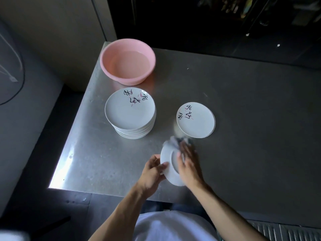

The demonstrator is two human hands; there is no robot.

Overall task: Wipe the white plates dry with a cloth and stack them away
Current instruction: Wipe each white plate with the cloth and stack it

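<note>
My left hand grips the left rim of a white plate, held tilted with its underside toward me above the table's front part. My right hand presses a light cloth against that underside; the cloth is blurred and bunches out past the plate's top edge. A tall stack of several white plates with black brush writing stands in the middle left. A low pile of the same plates lies to its right, just beyond my right hand.
A pink plastic basin holding water stands at the table's far left corner. The steel table ends at a left edge and a near edge close to my body. A dark cabinet stands behind it.
</note>
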